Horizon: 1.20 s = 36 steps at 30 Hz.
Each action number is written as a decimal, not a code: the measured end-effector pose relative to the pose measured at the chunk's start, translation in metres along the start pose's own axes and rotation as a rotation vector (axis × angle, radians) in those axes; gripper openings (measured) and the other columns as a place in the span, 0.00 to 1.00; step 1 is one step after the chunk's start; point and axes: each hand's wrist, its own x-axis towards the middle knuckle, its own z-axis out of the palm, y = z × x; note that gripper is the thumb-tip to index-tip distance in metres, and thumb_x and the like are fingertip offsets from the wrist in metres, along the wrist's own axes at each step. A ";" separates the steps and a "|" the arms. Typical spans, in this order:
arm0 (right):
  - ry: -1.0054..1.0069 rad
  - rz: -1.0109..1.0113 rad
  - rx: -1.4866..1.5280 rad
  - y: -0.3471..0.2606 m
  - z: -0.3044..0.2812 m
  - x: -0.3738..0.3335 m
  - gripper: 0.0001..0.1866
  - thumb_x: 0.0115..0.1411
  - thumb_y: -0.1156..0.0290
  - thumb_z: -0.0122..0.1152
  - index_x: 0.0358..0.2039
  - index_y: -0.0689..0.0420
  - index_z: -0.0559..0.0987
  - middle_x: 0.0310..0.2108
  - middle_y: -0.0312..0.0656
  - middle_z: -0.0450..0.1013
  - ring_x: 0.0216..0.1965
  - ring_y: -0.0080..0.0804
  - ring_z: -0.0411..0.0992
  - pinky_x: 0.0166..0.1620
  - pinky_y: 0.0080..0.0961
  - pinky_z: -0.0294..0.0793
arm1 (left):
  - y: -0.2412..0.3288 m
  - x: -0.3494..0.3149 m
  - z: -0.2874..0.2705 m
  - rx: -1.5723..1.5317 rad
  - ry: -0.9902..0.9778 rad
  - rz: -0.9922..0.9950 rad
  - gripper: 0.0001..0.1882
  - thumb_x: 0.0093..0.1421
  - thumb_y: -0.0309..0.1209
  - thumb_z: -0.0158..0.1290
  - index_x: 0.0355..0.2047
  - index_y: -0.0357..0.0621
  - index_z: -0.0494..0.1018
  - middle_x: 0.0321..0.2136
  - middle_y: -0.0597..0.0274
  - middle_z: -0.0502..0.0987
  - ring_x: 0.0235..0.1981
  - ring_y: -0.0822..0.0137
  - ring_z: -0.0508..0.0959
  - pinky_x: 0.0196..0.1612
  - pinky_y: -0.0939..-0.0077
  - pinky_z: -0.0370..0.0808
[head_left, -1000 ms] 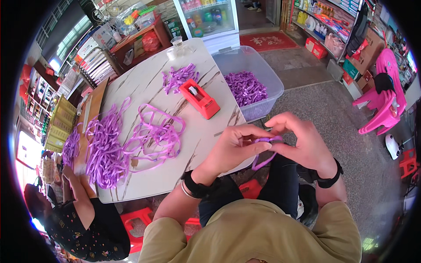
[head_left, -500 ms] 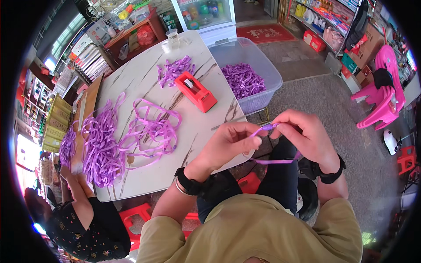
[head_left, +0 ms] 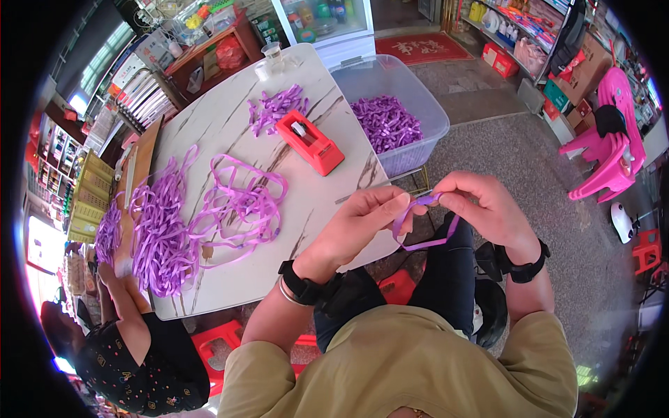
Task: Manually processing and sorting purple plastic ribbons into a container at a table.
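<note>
A thin purple ribbon strap (head_left: pixel 432 243) is stretched between my hands, just beyond the table's right edge, and its loop hangs below them. My left hand (head_left: pixel 368 217) pinches it between thumb and forefinger. Close on the other side, my right hand (head_left: pixel 482 207) grips the same strap with its fingertips. Some of the pinched part is hidden behind my fingers. To the left on the table lie a loose tangle of purple straps (head_left: pixel 240 198) and a thicker heap of straps (head_left: pixel 162 240).
A red tape dispenser (head_left: pixel 322 155) and a small pile of purple strips (head_left: pixel 275 109) lie on the marble-patterned table (head_left: pixel 306 230). Beside it stands a clear plastic bin (head_left: pixel 433 115) full of purple pieces. At lower left, another person (head_left: pixel 132 355) reaches toward more straps. Plastic cups (head_left: pixel 273 59) stand at the far end.
My left thumb has moved up onto the strap and its fingers have closed in. The hanging loop has swung left and narrowed. My right hand has barely shifted.
</note>
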 end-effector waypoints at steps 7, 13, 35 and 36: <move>0.060 -0.061 -0.068 0.004 0.002 0.001 0.05 0.54 0.75 0.51 0.30 0.62 0.74 0.22 0.37 0.69 0.24 0.19 0.65 0.28 0.17 0.64 | 0.003 0.002 0.005 -0.002 0.020 -0.033 0.13 0.59 0.37 0.45 0.31 0.38 0.69 0.26 0.65 0.71 0.30 0.75 0.70 0.36 0.79 0.68; 0.021 0.055 -0.071 0.000 0.001 0.001 0.05 0.54 0.75 0.50 0.30 0.62 0.73 0.22 0.36 0.70 0.23 0.18 0.64 0.28 0.17 0.64 | -0.003 0.004 0.001 -0.062 -0.030 -0.030 0.12 0.59 0.36 0.44 0.29 0.39 0.68 0.26 0.64 0.71 0.32 0.72 0.72 0.39 0.77 0.68; -0.101 0.179 0.299 0.005 0.002 0.000 0.09 0.58 0.69 0.45 0.33 0.61 0.71 0.25 0.33 0.68 0.28 0.16 0.65 0.31 0.13 0.63 | -0.005 0.006 0.001 -0.302 -0.014 -0.111 0.17 0.61 0.41 0.38 0.32 0.39 0.68 0.24 0.65 0.70 0.26 0.76 0.71 0.33 0.83 0.70; -0.077 0.143 0.220 0.007 0.000 0.001 0.08 0.57 0.71 0.46 0.33 0.61 0.71 0.24 0.33 0.68 0.28 0.16 0.65 0.30 0.13 0.63 | -0.005 0.006 0.001 -0.304 -0.013 -0.112 0.17 0.61 0.41 0.38 0.32 0.39 0.68 0.24 0.65 0.70 0.26 0.76 0.71 0.33 0.83 0.70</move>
